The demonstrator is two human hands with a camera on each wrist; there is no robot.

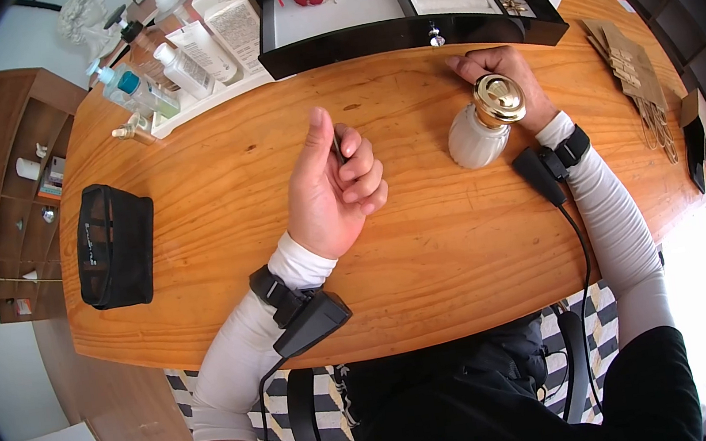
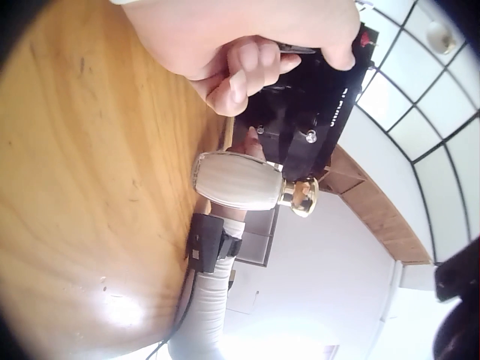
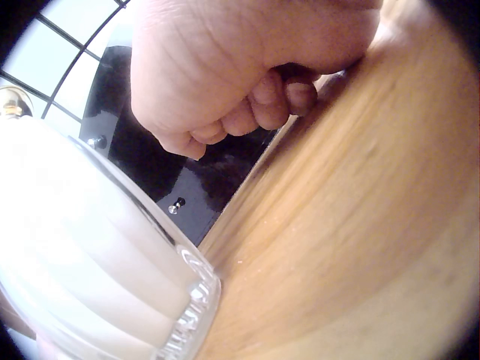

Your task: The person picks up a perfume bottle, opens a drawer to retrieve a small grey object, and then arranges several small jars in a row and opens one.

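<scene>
My left hand [image 1: 333,192] is raised over the middle of the table, thumb up and fingers curled. Between thumb and fingers it pinches a small dark, thin metal item [image 2: 297,49], mostly hidden by the fingers; I cannot tell its kind. A ribbed white glass bottle [image 1: 478,138] with a domed gold cap [image 1: 499,98] stands on the table at the right. Behind this bottle, my right hand [image 1: 510,75] rests by the table surface, its fingers [image 3: 266,101] loosely curled with nothing visible in them. The black box's front is just beyond it.
A black jewellery box [image 1: 401,39] with an open drawer stands at the back. Left of it, a white tray [image 1: 204,108] bears several bottles and tubes. A black mesh pouch [image 1: 117,244] lies at the left; brown paper bags [image 1: 628,64] lie at the right.
</scene>
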